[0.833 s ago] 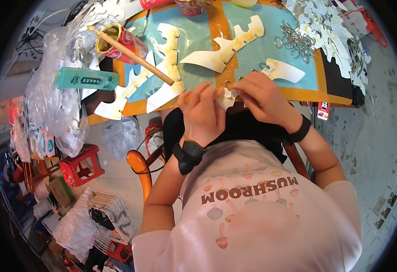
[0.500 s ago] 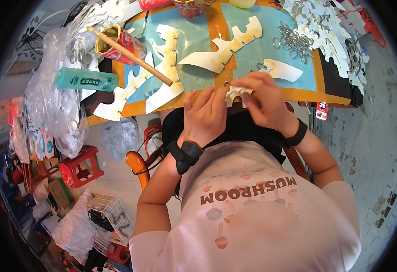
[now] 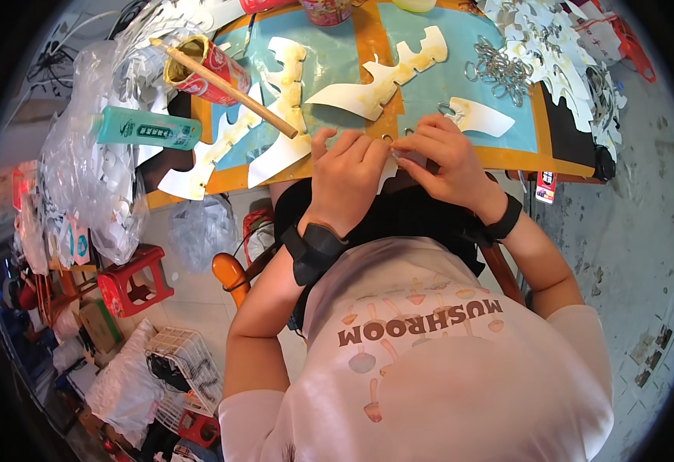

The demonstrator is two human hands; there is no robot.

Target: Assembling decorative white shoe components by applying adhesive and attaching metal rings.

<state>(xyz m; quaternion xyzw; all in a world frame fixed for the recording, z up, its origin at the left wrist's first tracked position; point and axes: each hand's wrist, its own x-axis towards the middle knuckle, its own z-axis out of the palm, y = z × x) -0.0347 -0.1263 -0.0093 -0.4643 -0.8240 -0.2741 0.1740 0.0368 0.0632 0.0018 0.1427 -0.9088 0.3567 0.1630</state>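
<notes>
In front of the table's near edge, my left hand [image 3: 347, 179] and my right hand [image 3: 448, 163] meet, fingertips pinched on a small white cut-out piece [image 3: 388, 176]. Most of that piece is hidden behind the fingers. A small metal ring [image 3: 387, 138] shows at its upper edge, between the two hands. Just beyond my right hand, a white curved piece with a yellowish glue-like smear [image 3: 485, 119] lies on the table, a metal ring at its narrow end. Farther off is a longer notched white piece [image 3: 387, 81], smeared the same way.
A wooden stick [image 3: 229, 88] lies across a red can [image 3: 225, 71] at the left, beside a green bottle [image 3: 148, 128]. Metal rings [image 3: 500, 71] are heaped at the right, next to stacked white cut-outs [image 3: 556, 65]. A red stool [image 3: 134, 281] stands on the floor.
My right hand has shifted, its thumb and fingers now pinching close to my left fingertips. Less of the white piece shows between the hands.
</notes>
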